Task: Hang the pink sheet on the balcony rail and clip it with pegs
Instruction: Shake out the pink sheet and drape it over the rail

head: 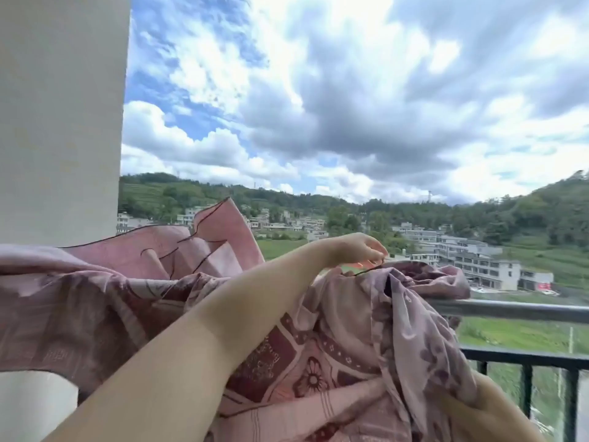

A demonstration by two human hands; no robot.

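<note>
The pink patterned sheet (pixel 318 339) is bunched over the balcony rail (pixel 526 309), and one corner billows up at the left in the wind. My left hand (pixel 360 250) reaches out above the rail and pinches the sheet's dark-trimmed top edge between its fingertips. My right forearm (pixel 497 413) enters from the bottom right and runs under a hanging fold of the sheet. That fold hides the right hand itself. No pegs are in sight.
A white pillar (pixel 60 122) stands at the left, against the sheet's end. Black vertical bars (pixel 527 390) run below the rail at the right. Beyond the rail lie fields, buildings, green hills and a cloudy sky.
</note>
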